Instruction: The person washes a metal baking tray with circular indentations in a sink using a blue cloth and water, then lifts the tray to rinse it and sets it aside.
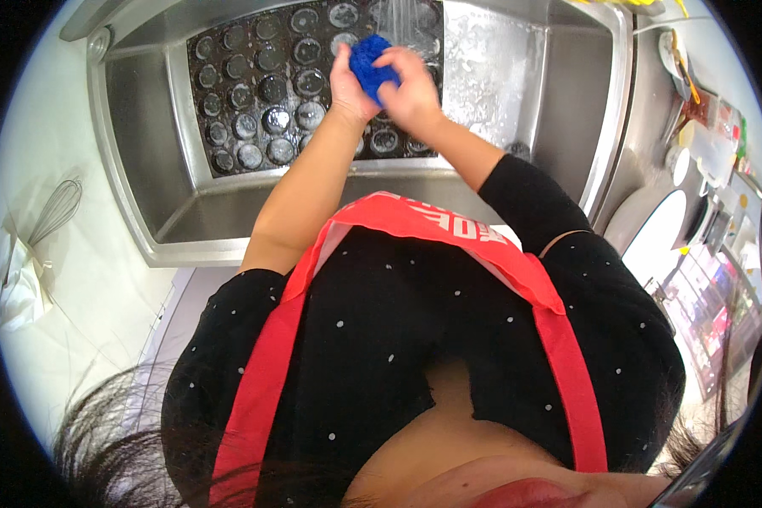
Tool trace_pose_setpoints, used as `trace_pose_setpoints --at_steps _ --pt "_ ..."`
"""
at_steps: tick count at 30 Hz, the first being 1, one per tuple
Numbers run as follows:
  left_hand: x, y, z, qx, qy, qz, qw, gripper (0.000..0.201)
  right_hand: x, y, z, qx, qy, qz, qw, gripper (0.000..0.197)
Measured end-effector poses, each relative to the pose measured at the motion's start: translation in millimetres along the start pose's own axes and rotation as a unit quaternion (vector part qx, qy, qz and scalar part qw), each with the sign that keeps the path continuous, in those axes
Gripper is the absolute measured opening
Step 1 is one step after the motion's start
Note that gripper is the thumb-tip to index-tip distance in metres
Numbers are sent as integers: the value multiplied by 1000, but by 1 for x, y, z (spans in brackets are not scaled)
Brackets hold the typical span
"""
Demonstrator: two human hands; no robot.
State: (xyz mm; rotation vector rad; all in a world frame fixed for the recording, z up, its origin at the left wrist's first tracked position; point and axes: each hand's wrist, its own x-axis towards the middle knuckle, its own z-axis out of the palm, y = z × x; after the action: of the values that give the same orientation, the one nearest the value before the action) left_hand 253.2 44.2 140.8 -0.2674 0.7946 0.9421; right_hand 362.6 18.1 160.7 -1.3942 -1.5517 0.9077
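A bright blue scouring pad (369,66) is pressed between my two hands at the top middle of the view. My left hand (351,91) cups it from the left, thumb up along its side. From the right, the curled fingers of my right hand (413,95) grip the same pad. Below both hands a dark muffin pan (290,69) with rows of round cups lies in the sink, wet and with whitish suds on several cups. My hands hide part of the pan. Running water (396,24) falls just beyond my right hand.
The steel sink (162,252) surrounds the pan, with a wet, sudsy metal surface (487,80) to its right. A wire whisk (57,207) lies on the left counter. On the right counter are a large white oval dish (659,233) and several kitchen items.
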Motion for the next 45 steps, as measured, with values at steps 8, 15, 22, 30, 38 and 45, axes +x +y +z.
trace_pose_setpoints --at_steps 8,15,22,30,38,45 --pt "-35 -71 -48 31 73 -122 989 37 -50 39 2 -183 46 178 966 16" --pt "-31 -57 -72 98 3 -217 971 40 -91 -18 -2 37 -2 214 976 15" --pt "-35 -78 -35 174 112 -68 976 25 -107 32 -22 140 97 522 836 47" --pt "-48 -69 -1 498 -140 32 855 22 -84 8 -73 488 -229 542 645 40" --pt "-28 -89 5 547 -40 55 834 20 -72 18 -66 203 -254 508 798 32" --pt "-17 -105 -7 649 37 165 741 32 -99 23 -45 -105 -200 337 914 34"
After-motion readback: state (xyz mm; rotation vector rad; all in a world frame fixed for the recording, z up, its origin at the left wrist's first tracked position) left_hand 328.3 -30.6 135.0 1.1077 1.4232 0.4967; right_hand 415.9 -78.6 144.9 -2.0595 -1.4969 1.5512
